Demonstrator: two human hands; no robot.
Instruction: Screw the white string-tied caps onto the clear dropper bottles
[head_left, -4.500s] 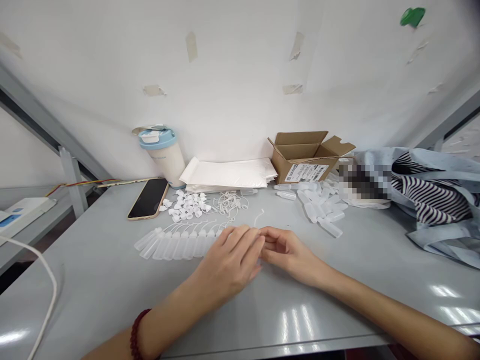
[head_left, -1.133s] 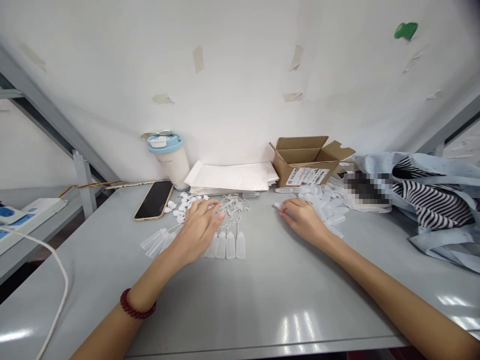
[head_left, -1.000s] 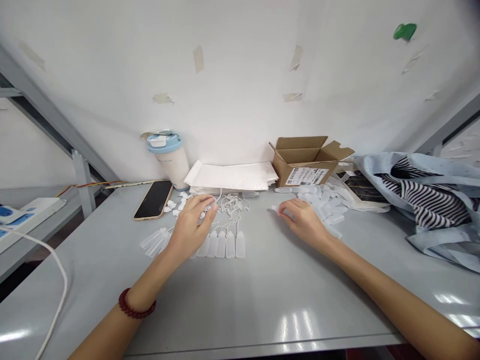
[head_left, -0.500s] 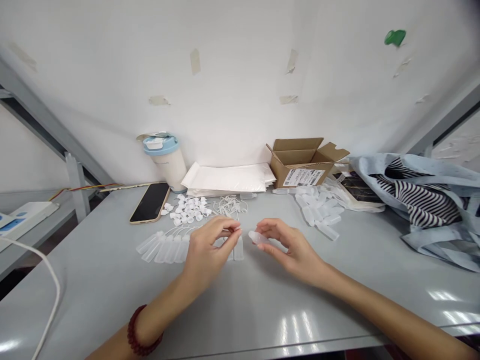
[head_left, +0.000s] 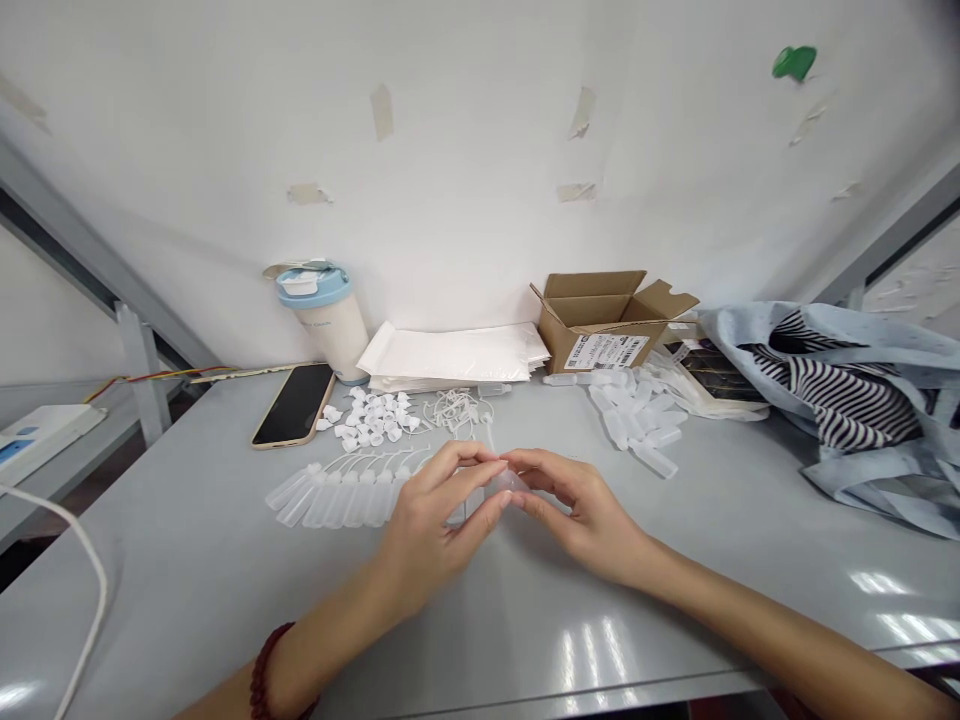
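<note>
From where I stand, both hands meet just above the smooth grey metal-looking surface (head_left: pixel 480 640), the left hand (head_left: pixel 427 525) and the right hand (head_left: pixel 592 510) pinching a small translucent whitish plastic tube (head_left: pixel 508 481) between their fingertips. The thumbs nearly touch beneath it, and the fingers hide most of it. A thin white cord (head_left: pixel 491 435) sticks up right behind the fingertips.

Beside the left hand, and partly behind it, lies a row of translucent flat tubes with white corded tops (head_left: pixel 337 500). Beyond that row sit a heap of small white plastic caps (head_left: pixel 375 415) and a tangle of thin white cords (head_left: pixel 456 408). Past the right hand, a loose pile of translucent plastic tubes (head_left: pixel 634 410) lies in front of an open brown cardboard box (head_left: pixel 559 345).
</note>
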